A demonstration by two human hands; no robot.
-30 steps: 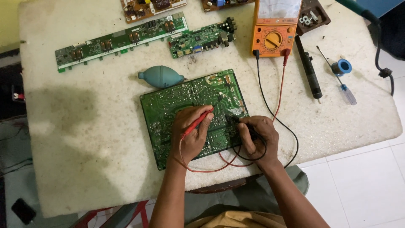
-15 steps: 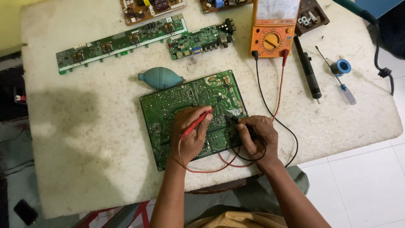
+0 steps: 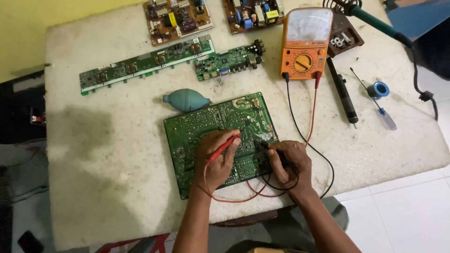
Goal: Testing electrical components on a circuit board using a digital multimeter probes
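A large green circuit board [image 3: 197, 129] lies solder side up on the white table [image 3: 103, 178]. My left hand [image 3: 215, 159] holds a red test probe [image 3: 224, 147] with its tip on the board. My right hand [image 3: 288, 161] grips a black test probe [image 3: 272, 149], also pressed to the board near its right edge. Red and black leads run from the probes up to an orange analogue multimeter [image 3: 304, 44] at the back.
A teal rubber blower bulb [image 3: 186, 100] sits just behind the board. Further back lie a long narrow board [image 3: 145, 63], a small green board [image 3: 227, 62] and two brown boards [image 3: 177, 18]. To the right are a black desoldering pump [image 3: 343, 93], a screwdriver [image 3: 377, 105], a solder spool [image 3: 378, 89] and a soldering iron [image 3: 375, 21].
Both hands hold their probes on the board much as before; only the view has shifted slightly.
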